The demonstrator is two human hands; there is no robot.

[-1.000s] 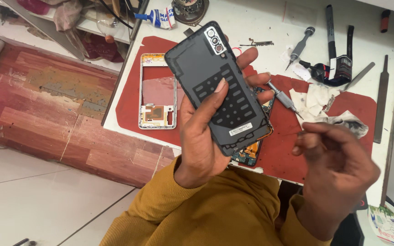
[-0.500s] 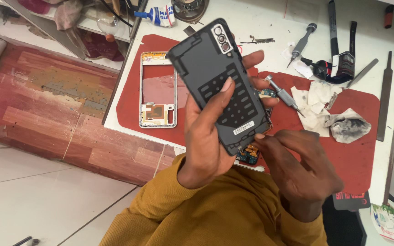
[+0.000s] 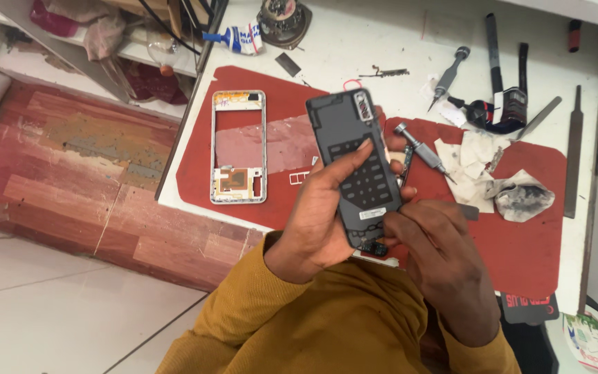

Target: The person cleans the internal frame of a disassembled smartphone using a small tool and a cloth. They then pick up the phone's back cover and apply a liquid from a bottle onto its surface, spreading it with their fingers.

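- My left hand (image 3: 323, 215) grasps the dark grey phone back panel (image 3: 358, 163), thumb laid across its patterned face, fingers wrapped behind; the panel tilts with its camera end away from me, above the red mat (image 3: 520, 242).
- My right hand (image 3: 430, 253) is now pinched onto the panel's lower edge, fingertips touching the corner nearest my body. A second ago this hand hung loosely curled and well apart to the right; half a second ago it had just reached that edge.
- The panel has stayed in the left hand's grip throughout, though it sits lower and closer to my chest than before.
- Beyond the left hand's knuckles, a silver phone frame (image 3: 238, 147) lies flat on the mat, unchanged.
- Just past the right hand's fingers lies a small screwdriver (image 3: 423, 154); beside it, crumpled white tissue (image 3: 517, 197).
- Farther off on the white desk (image 3: 382, 41) rest another screwdriver (image 3: 449, 76) and a long file (image 3: 574, 149).
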